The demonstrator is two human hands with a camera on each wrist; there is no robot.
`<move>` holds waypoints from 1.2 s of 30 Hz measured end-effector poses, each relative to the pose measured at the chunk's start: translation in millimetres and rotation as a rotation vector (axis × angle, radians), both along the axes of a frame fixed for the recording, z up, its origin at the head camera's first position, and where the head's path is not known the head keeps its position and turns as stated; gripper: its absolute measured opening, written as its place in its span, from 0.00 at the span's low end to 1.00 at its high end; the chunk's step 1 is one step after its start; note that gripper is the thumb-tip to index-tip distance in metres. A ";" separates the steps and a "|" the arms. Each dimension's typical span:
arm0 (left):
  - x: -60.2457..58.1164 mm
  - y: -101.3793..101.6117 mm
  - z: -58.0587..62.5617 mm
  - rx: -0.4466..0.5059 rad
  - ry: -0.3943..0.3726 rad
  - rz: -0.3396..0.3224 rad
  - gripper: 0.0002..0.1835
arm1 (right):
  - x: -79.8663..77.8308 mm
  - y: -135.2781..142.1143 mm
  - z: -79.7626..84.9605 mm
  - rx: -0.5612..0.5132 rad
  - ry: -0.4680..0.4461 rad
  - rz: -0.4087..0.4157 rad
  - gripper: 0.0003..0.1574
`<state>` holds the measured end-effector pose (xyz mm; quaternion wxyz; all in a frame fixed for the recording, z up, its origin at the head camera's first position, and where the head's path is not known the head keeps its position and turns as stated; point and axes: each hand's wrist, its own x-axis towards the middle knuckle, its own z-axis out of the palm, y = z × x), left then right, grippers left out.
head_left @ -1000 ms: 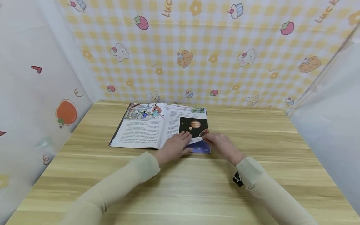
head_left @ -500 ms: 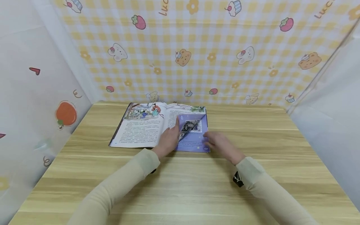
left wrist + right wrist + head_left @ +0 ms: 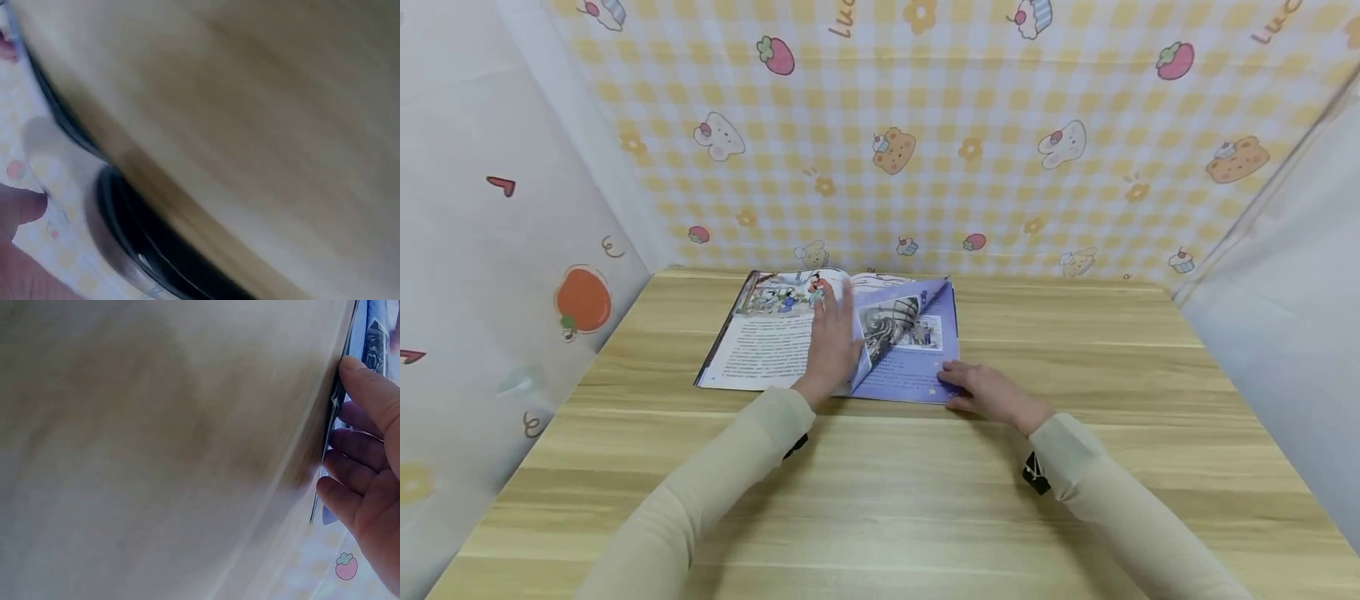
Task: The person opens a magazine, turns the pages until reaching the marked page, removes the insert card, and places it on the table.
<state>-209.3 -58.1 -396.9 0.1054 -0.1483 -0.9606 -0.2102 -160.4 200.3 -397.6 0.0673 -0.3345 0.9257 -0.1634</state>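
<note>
An open magazine (image 3: 760,358) lies on the table, with printed text and a coloured drawing on its left page. A purple page (image 3: 868,293) is lifted and curls over toward the left, its corner folded diagonally. My left hand (image 3: 833,343) lies against the curling page near the spine, fingers extended. In the left wrist view, part of my left hand (image 3: 22,244) shows beside the blurred magazine edge (image 3: 169,256). My right hand (image 3: 988,392) rests its fingertips on the lower right edge of the magazine. The right wrist view shows my right hand (image 3: 369,437) with fingers loosely bent along that edge.
The wooden table (image 3: 895,500) stretches in front and to both sides. Behind it hangs a yellow checked cloth (image 3: 940,183) with cartoon prints. White sheets (image 3: 467,275) stand at the left and right sides.
The page with the planet picture has turned leftward, uncovering the purple page beneath. My left hand has swept left toward the spine, taking the page along. My right hand has let go of the page edge.
</note>
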 end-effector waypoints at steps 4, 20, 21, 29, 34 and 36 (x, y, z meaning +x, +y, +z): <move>1.4 1.7 -6.1 -0.409 0.122 -0.258 0.38 | -0.8 2.2 2.0 0.010 -0.022 -0.003 0.31; 2.6 -16.8 -2.0 -0.652 0.134 -0.328 0.22 | -1.9 2.8 1.0 -0.011 -0.029 -0.011 0.29; 3.0 -19.6 -1.5 -0.630 0.088 -0.315 0.20 | -1.6 3.0 0.9 -0.013 -0.029 -0.012 0.29; 8.3 -45.9 -5.6 -0.453 -0.147 -0.158 0.31 | -3.3 6.1 0.7 -0.026 -0.054 -0.021 0.28; 12.1 -69.7 -6.1 -0.392 -0.262 -0.091 0.27 | -3.8 7.0 -0.5 -0.037 -0.040 -0.014 0.25; 12.2 -78.3 -6.8 -0.415 -0.276 -0.067 0.26 | -4.0 7.2 -1.1 -0.039 -0.023 -0.012 0.23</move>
